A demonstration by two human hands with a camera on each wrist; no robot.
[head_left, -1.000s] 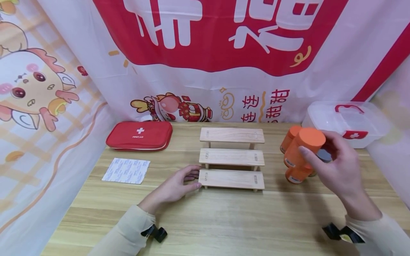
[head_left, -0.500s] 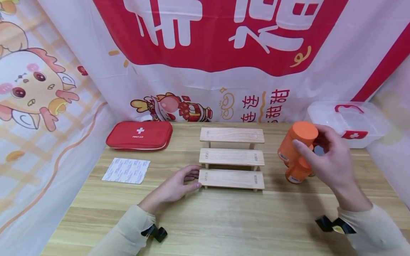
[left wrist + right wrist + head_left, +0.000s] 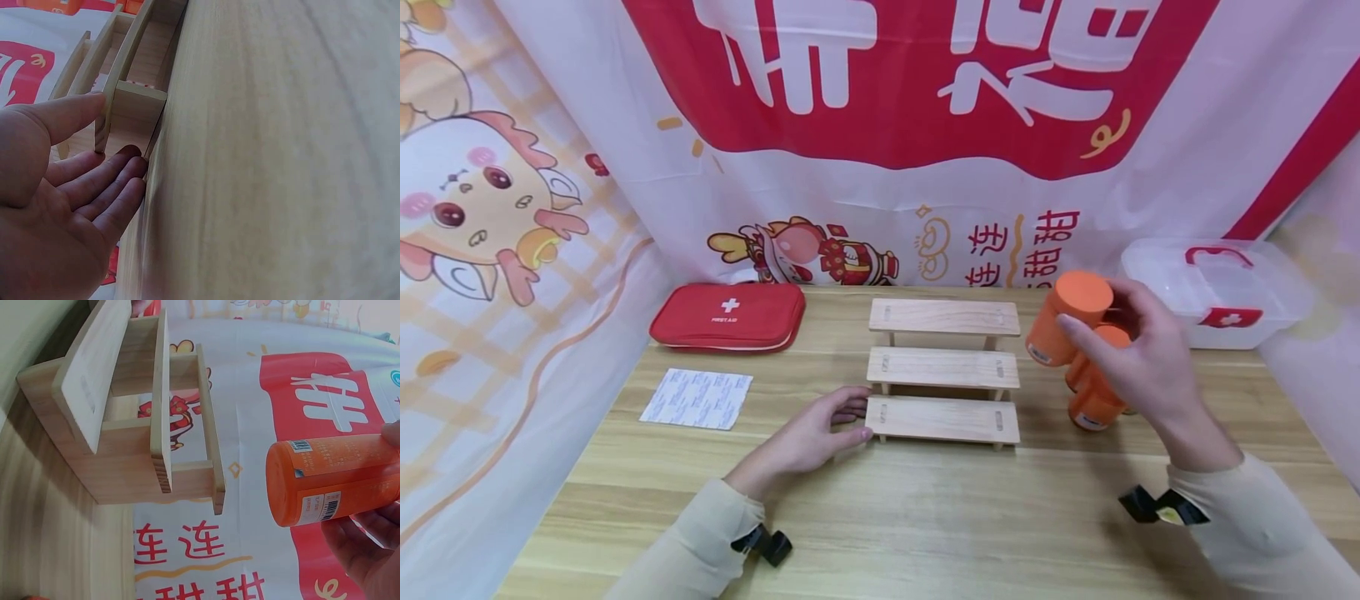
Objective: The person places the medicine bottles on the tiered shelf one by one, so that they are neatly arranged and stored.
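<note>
My right hand point(image 3: 1138, 358) grips an orange bottle point(image 3: 1067, 321) by its side, tilted and raised to the right of the wooden three-step rack point(image 3: 943, 417). In the right wrist view the bottle point(image 3: 337, 478) shows its base and printed labels, with fingers beneath it. Below that hand, more orange bottles point(image 3: 1093, 407) stand on the table, partly covered by it. My left hand point(image 3: 812, 433) pinches the left end of the rack's lowest step. The left wrist view shows that hand's point(image 3: 69, 187) thumb on the upper face of the step and its fingers below.
A red first-aid pouch point(image 3: 727, 317) lies at the back left, with a white printed sheet point(image 3: 696, 398) in front of it. At the back right stands a clear box point(image 3: 1232, 329) with a red handle and latch. A printed cloth point(image 3: 880, 192) hangs behind the table.
My right hand has carried the orange bottle left and a little away from me, toward the rack, uncovering more of the standing bottles. The left hand has stayed at the rack.
</note>
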